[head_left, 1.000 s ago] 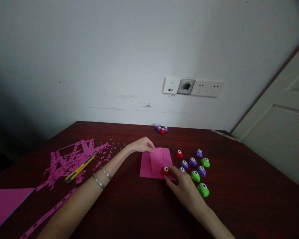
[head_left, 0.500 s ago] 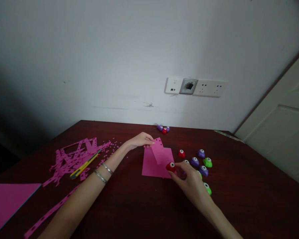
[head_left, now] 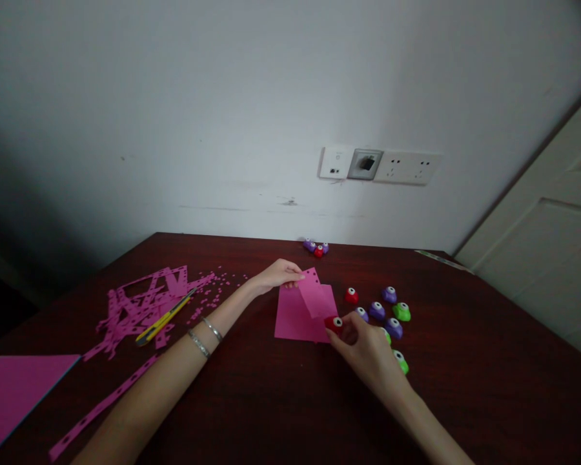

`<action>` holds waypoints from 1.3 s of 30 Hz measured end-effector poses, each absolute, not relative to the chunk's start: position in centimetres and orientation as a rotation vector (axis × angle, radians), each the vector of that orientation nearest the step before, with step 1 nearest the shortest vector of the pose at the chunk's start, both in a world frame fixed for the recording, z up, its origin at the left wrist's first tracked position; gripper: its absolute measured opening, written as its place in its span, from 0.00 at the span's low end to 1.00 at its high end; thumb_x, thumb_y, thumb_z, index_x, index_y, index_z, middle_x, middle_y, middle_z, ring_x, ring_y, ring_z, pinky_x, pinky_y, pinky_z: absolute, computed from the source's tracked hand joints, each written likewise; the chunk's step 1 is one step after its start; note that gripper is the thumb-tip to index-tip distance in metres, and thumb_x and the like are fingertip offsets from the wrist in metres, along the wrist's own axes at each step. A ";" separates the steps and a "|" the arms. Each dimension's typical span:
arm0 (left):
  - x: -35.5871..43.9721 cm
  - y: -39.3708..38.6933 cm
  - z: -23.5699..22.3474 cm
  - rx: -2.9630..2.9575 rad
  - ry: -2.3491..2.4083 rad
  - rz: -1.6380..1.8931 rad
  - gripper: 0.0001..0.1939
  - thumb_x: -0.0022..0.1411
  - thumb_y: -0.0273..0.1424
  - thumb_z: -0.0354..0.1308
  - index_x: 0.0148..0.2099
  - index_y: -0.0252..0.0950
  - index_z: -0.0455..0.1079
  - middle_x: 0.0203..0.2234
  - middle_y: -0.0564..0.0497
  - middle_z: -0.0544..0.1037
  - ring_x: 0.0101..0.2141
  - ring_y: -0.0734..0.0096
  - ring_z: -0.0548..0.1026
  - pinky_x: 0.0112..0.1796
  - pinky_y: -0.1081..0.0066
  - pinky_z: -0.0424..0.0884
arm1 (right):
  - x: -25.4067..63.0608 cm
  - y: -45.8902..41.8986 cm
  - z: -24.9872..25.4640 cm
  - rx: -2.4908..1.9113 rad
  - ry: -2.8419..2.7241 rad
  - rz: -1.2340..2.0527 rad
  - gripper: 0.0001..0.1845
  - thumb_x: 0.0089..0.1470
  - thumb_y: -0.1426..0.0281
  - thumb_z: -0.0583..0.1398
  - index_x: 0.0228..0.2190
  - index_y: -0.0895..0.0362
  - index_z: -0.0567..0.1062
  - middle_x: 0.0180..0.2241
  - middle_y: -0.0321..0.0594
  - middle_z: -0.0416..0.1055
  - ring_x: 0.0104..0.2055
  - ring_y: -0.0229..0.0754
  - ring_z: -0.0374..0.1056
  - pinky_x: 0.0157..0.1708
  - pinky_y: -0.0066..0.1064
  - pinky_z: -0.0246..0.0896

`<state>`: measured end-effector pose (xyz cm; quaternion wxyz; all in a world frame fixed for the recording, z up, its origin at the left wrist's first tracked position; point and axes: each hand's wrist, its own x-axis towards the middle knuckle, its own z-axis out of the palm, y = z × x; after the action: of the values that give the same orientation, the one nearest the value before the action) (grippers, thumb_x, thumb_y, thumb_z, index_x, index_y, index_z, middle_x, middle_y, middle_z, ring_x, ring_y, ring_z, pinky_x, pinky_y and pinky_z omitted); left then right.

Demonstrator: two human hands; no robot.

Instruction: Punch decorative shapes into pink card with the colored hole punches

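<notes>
My left hand (head_left: 281,274) pinches the upper left corner of a small pink paper strip (head_left: 312,294), which has punched holes along its top edge. My right hand (head_left: 363,339) grips a red craft punch (head_left: 334,324) with a white button top, at the strip's lower end; whether the paper sits in its slot I cannot tell. Beneath both lies a larger pink paper sheet (head_left: 293,321), flat on the table. Beside my right hand stand another red punch (head_left: 351,296), several purple punches (head_left: 376,310) and several green punches (head_left: 401,312), some partly hidden by the hand.
To the left are a pile of punched pink paper scraps (head_left: 148,300), scattered tiny cut-outs (head_left: 210,294) and a yellow utility knife (head_left: 164,318). A pink pad (head_left: 24,387) and a long punched strip (head_left: 104,405) lie nearer. More punches (head_left: 318,251) stand near the wall.
My left hand has lifted the small strip and tilted it, showing the holes at its top. The red punch in my right hand has moved slightly right.
</notes>
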<state>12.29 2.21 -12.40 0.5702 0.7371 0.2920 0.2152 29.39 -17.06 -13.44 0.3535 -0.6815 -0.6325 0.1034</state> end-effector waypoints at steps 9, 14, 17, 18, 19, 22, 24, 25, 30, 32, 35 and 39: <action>12.6 1.7 -12.2 1.708 0.686 0.477 0.11 0.52 0.35 0.60 0.34 0.32 0.73 0.22 0.51 0.72 0.22 0.78 0.67 0.26 0.72 0.60 | 29.5 -17.2 -13.6 -1.808 -1.631 0.215 0.09 0.48 0.63 0.58 0.24 0.55 0.66 0.19 0.35 0.71 0.20 0.38 0.68 0.20 0.26 0.56; 12.7 1.6 -12.3 1.703 0.687 0.487 0.10 0.52 0.35 0.60 0.33 0.32 0.73 0.21 0.51 0.72 0.22 0.78 0.66 0.26 0.71 0.61 | 29.5 -17.2 -13.7 -1.858 -1.652 0.183 0.09 0.48 0.64 0.58 0.23 0.55 0.66 0.18 0.34 0.70 0.19 0.39 0.68 0.19 0.27 0.54; 12.8 1.5 -12.4 1.684 0.665 0.482 0.11 0.52 0.36 0.60 0.33 0.32 0.73 0.22 0.51 0.72 0.22 0.77 0.67 0.28 0.70 0.61 | 29.4 -17.2 -13.7 -1.886 -1.653 0.160 0.09 0.48 0.63 0.58 0.23 0.55 0.67 0.18 0.35 0.71 0.19 0.39 0.68 0.20 0.27 0.54; 12.8 1.5 -12.4 1.680 0.657 0.480 0.11 0.52 0.36 0.60 0.33 0.32 0.73 0.22 0.50 0.72 0.23 0.77 0.67 0.28 0.70 0.62 | 29.4 -17.2 -13.7 -1.894 -1.653 0.155 0.09 0.48 0.63 0.58 0.23 0.55 0.67 0.18 0.35 0.71 0.19 0.39 0.68 0.20 0.27 0.54; 12.8 1.5 -12.5 1.677 0.651 0.478 0.12 0.52 0.36 0.60 0.33 0.32 0.73 0.22 0.50 0.72 0.23 0.77 0.67 0.28 0.70 0.62 | 29.4 -17.2 -13.7 -1.899 -1.655 0.155 0.09 0.49 0.63 0.58 0.23 0.55 0.67 0.18 0.35 0.71 0.19 0.39 0.68 0.19 0.27 0.54; 12.8 1.5 -12.5 1.679 0.642 0.477 0.13 0.52 0.37 0.60 0.34 0.32 0.73 0.22 0.50 0.72 0.23 0.77 0.67 0.29 0.69 0.62 | 29.4 -17.2 -13.8 -1.900 -1.664 0.162 0.09 0.49 0.63 0.58 0.23 0.55 0.67 0.18 0.35 0.71 0.20 0.39 0.68 0.20 0.27 0.53; 12.8 1.5 -12.5 1.683 0.650 0.478 0.13 0.52 0.37 0.60 0.34 0.32 0.73 0.22 0.50 0.72 0.23 0.76 0.67 0.29 0.69 0.62 | 29.5 -17.2 -13.9 -1.907 -1.666 0.148 0.09 0.49 0.63 0.58 0.23 0.55 0.67 0.18 0.35 0.71 0.20 0.39 0.68 0.20 0.27 0.53; 12.8 1.5 -12.4 1.685 0.654 0.479 0.13 0.51 0.37 0.61 0.34 0.32 0.73 0.22 0.50 0.72 0.23 0.77 0.67 0.28 0.70 0.62 | 29.5 -17.2 -13.9 -1.909 -1.668 0.137 0.09 0.49 0.63 0.58 0.23 0.55 0.67 0.18 0.35 0.71 0.20 0.39 0.68 0.20 0.27 0.54; 12.9 1.3 -12.5 1.684 0.652 0.465 0.12 0.52 0.37 0.60 0.34 0.32 0.73 0.22 0.50 0.72 0.23 0.78 0.67 0.28 0.71 0.62 | 29.3 -17.4 -13.7 -1.911 -1.699 0.119 0.08 0.49 0.64 0.58 0.24 0.55 0.67 0.18 0.35 0.71 0.20 0.40 0.68 0.21 0.28 0.54; 12.9 1.2 -12.5 1.688 0.659 0.455 0.12 0.52 0.37 0.60 0.34 0.32 0.73 0.23 0.51 0.72 0.23 0.78 0.67 0.28 0.71 0.62 | 29.3 -17.4 -13.6 -1.916 -1.701 0.119 0.08 0.49 0.64 0.58 0.24 0.55 0.67 0.18 0.36 0.71 0.20 0.40 0.68 0.20 0.28 0.54; 13.0 1.1 -12.4 1.688 0.673 0.456 0.11 0.52 0.36 0.60 0.34 0.32 0.73 0.22 0.51 0.72 0.23 0.78 0.67 0.28 0.71 0.62 | 29.3 -17.4 -13.7 -1.918 -1.701 0.110 0.08 0.49 0.65 0.58 0.24 0.54 0.67 0.18 0.35 0.71 0.19 0.40 0.68 0.20 0.28 0.53; 12.9 1.2 -12.3 1.687 0.672 0.466 0.11 0.52 0.36 0.60 0.34 0.32 0.73 0.22 0.51 0.72 0.23 0.78 0.67 0.28 0.71 0.62 | 29.4 -17.3 -13.9 -1.937 -1.714 0.076 0.09 0.49 0.64 0.58 0.24 0.54 0.67 0.18 0.36 0.71 0.21 0.41 0.68 0.21 0.28 0.54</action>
<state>12.91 1.24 -12.31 0.5920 0.7252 0.2889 0.2003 29.43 -17.29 -13.89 0.2736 -0.7199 -0.6373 0.0281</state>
